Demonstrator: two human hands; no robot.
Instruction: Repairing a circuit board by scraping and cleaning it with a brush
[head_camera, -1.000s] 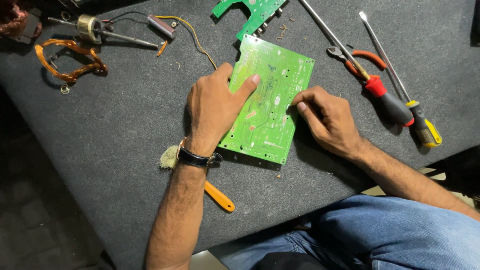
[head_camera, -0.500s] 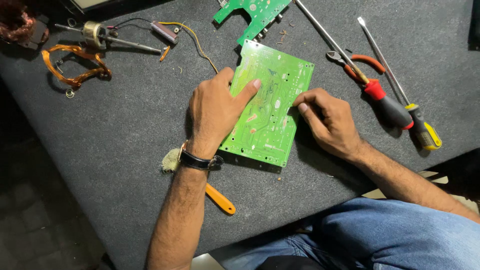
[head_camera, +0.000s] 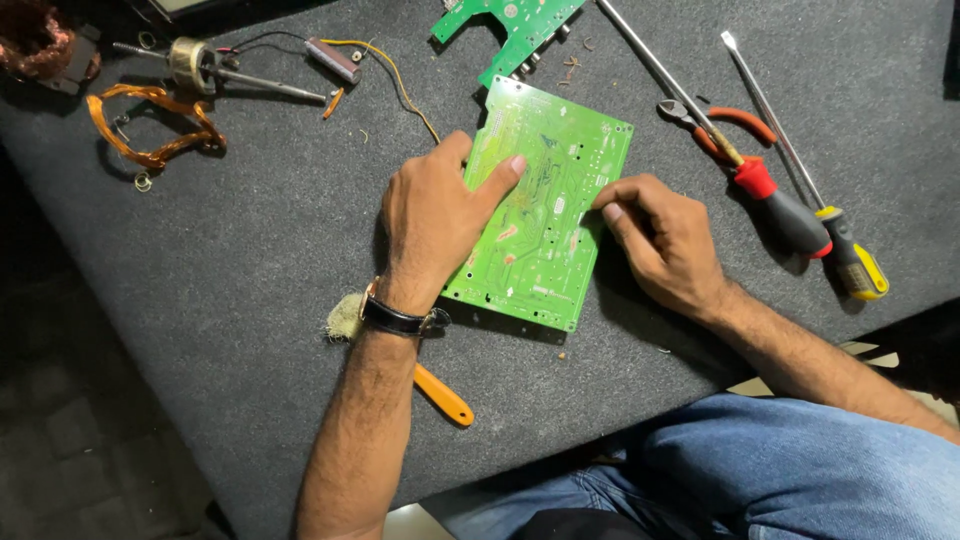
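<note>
Left hand (head_camera: 435, 215): flat, fingers spread, pressing down on green circuit board (head_camera: 545, 215).
Right hand (head_camera: 665, 240): fingers curled, fingertips touching the board's right edge, gripping nothing.
Screwdrivers (head_camera: 780, 205): right of the board.

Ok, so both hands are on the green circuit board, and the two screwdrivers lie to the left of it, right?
Not quite. In the head view the left hand and right hand are on the green circuit board, but the two screwdrivers lie to the right of it, not the left.
</note>
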